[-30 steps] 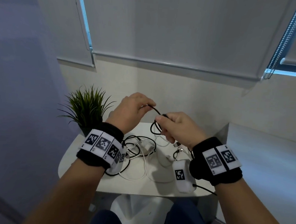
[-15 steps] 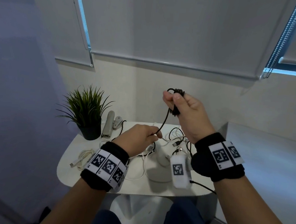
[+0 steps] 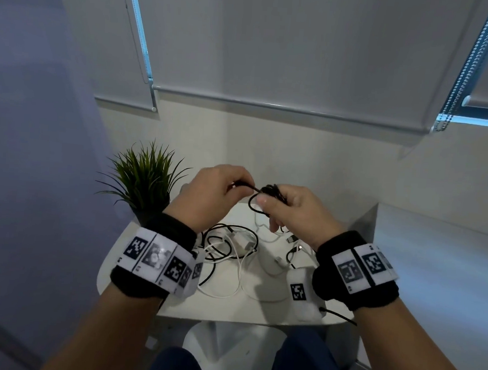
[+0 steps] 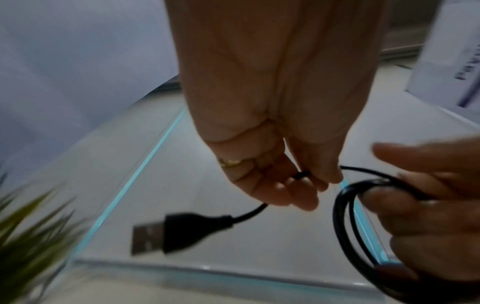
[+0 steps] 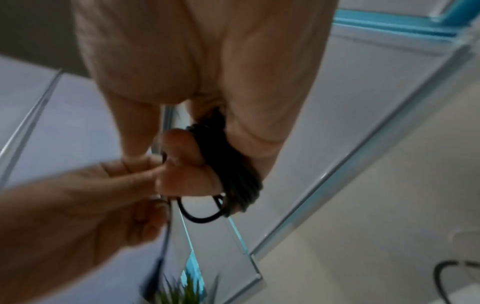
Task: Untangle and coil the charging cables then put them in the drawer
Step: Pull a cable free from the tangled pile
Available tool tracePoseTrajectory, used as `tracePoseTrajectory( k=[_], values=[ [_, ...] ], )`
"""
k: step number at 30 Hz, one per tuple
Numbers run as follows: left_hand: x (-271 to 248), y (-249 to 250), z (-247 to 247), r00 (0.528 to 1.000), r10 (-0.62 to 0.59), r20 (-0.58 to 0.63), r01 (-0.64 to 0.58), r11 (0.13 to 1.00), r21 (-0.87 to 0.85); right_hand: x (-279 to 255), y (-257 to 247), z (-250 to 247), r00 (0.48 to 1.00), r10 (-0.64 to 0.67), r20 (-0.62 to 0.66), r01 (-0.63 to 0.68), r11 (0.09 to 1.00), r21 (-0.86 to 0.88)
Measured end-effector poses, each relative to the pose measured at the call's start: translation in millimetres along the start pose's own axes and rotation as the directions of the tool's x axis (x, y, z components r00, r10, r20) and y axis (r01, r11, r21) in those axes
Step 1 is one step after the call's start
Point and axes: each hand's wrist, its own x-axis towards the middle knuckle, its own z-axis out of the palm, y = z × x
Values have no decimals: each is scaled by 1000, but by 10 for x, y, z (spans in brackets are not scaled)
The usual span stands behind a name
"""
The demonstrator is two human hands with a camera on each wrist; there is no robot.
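Both hands work above the small white table: the right hand clamps a tight bundle of black USB cable between thumb and curled fingers, and the left hand pinches the free tail just behind its USB-A plug. Thin, light and limp, the cable looks springy enough to uncoil if the grip loosens; best held across all the loops, with the tail guided near the plug. Matte black, round cord, several turns, one loop hanging loose; other black and white cables lie tangled on the table below
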Motion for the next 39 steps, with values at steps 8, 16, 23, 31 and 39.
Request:
tracePoseTrajectory(
  k=[8,16,23,31,39],
  values=[
    [-112,-95,180,973,-28,230,137,872,-471,19,-51,8,1000,-27,5,22,896,443],
    [-90,27,175,989,-65,131,120,872,-474,69,-13,25,985,-60,-164,93,975,202],
    [-74,-3,204,997,-76,15,76,930,-360,84,63,-31,998,-58,-24,58,998,3],
    [-11,-93,261,987,-128,-96,122,990,-65,37,40,0,995,2,-95,-1,1000,11],
    [-76,-138,193,991,-130,31,132,919,-370,65,60,20,965,90,-246,-79,995,54]
  ],
)
